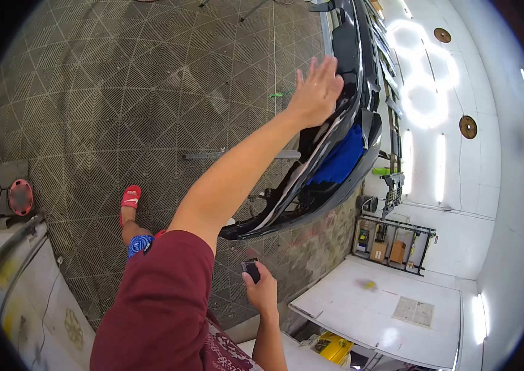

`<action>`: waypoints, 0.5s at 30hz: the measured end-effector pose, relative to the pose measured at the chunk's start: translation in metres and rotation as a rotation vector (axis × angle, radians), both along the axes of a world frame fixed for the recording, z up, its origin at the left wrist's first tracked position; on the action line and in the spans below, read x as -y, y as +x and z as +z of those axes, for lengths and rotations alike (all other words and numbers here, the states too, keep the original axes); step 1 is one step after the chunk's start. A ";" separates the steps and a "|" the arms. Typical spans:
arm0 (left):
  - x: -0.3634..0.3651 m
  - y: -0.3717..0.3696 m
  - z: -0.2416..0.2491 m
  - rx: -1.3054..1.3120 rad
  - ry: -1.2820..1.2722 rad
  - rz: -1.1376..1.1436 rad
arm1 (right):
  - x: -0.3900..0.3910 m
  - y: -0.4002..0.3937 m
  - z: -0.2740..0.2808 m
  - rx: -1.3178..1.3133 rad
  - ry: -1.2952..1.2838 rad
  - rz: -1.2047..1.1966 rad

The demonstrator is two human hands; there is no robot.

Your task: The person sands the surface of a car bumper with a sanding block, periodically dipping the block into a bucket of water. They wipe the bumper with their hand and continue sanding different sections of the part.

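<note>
My left hand (316, 93) reaches out with its fingers stretched and spread, over the surface of a black car bumper (347, 55). The fingertips overlap the bumper's glossy panel in this view, and nothing shows in the hand. Through the bumper's opening a bright blue sheet-like piece (342, 157) is visible. Lower in the view, my right hand (263, 289) is closed on a small black block (251, 270), held between thumb and fingers away from the bumper; its exact kind does not show.
A grey metal bar (243, 154) extends beside the bumper over the patterned floor (89, 93). A foot in a red slide (131, 196) stands there. A shelf rack (392, 244) with boxes, a white panel (361, 297) and a yellow object (334, 348) are off to the side.
</note>
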State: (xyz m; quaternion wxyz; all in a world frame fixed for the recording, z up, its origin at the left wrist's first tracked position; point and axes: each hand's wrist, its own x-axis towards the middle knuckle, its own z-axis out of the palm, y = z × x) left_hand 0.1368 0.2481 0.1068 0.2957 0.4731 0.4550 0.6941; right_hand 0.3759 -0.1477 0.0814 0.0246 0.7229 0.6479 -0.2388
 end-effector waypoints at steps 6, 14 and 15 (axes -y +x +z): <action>0.042 0.014 -0.049 -0.164 0.065 -0.190 | -0.027 -0.041 0.017 -0.021 0.026 -0.075; 0.151 0.068 -0.156 0.293 -0.435 -0.325 | -0.064 -0.090 0.041 -0.172 0.052 -0.191; 0.179 0.063 -0.164 0.328 -0.477 -0.313 | -0.070 -0.098 0.045 -0.179 0.054 -0.194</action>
